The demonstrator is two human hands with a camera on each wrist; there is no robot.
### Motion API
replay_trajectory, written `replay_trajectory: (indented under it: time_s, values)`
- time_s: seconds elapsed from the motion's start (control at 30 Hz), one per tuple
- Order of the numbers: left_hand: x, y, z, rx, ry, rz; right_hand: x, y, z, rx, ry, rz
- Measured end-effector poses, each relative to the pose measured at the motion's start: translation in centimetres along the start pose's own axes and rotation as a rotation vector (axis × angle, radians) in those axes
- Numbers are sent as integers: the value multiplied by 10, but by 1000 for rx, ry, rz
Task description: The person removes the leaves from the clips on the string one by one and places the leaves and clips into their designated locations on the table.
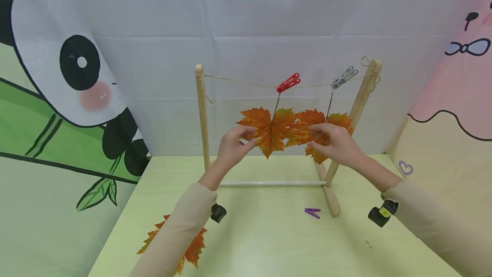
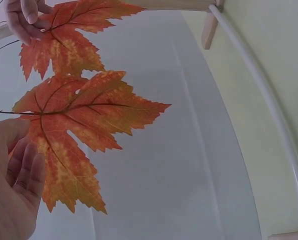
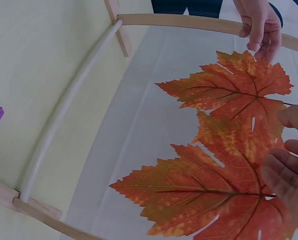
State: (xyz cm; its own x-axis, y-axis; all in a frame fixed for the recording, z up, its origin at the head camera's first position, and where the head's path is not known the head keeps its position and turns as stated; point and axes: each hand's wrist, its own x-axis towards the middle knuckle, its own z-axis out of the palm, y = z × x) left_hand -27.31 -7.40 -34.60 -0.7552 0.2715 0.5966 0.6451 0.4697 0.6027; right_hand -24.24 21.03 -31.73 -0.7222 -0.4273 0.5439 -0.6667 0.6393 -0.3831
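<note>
In the head view, two orange maple leaves hang by their stems from a string. A red clothespin (image 1: 288,82) clips the left leaf (image 1: 269,129); a grey clothespin (image 1: 344,77) clips the right leaf (image 1: 318,154). The leaves overlap where they meet. My left hand (image 1: 235,143) is at the left leaf's outer edge, thumb and forefinger bent with a gap between them. Over the front of the right leaf, my right hand (image 1: 338,143) has its thumb and forefinger spread apart. Loosely bent fingers (image 3: 284,167) lie by the leaf edge in the right wrist view.
The string runs between two wooden posts (image 1: 202,114), joined low down by a white rod (image 1: 269,183). A purple clothespin (image 1: 312,212) lies on the table (image 1: 265,243). Another maple leaf (image 1: 196,247) lies partly under my left forearm. White cloth (image 1: 269,7) hangs behind.
</note>
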Motion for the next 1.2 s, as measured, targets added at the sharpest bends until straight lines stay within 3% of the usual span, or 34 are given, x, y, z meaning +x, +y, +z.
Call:
replay_trajectory:
  time_s: [0.47,0.67,0.87,1.03,1.2]
  values:
    - [23,21,9,-78,39,43,41,-22,-21,21,99,-80]
    - [34,30,11,-85,71,48,58,-30,-29,79,220,-176]
    - [44,39,14,-69,102,19,73,-37,-41,52,318,-262]
    - [54,44,20,-70,130,-13,84,-40,-48,39,351,-259]
    - [59,48,26,-88,148,-53,90,-41,-50,41,348,-197]
